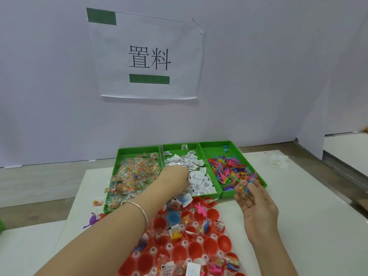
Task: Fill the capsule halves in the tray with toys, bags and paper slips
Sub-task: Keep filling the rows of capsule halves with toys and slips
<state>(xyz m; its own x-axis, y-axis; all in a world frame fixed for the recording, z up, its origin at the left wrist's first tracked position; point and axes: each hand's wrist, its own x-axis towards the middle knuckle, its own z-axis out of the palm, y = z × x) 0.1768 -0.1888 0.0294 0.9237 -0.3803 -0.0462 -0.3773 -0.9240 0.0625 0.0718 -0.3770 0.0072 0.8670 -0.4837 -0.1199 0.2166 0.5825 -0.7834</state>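
Red capsule halves (pixel 199 249) sit in a clear tray (pixel 220 252) in front of me; some hold toys, small bags or paper slips, others show bare red insides. Behind it stand three green trays: bead bags (pixel 135 176) on the left, paper slips (pixel 194 172) in the middle, coloured plastic toys (pixel 232 170) on the right. My left hand (pixel 176 177) reaches into the slip tray with fingers curled down among the slips. My right hand (pixel 253 204) hovers palm-up at the toy tray's near edge, with a few small toys and a bag lying on its fingers.
A purple toy (pixel 92 221) and a loose bead bag (pixel 98 203) lie on the white table (pixel 308 226) left of the trays. A paper sign (pixel 147 56) hangs on the wall behind. Crumpled white scraps (pixel 279 160) lie at the far right.
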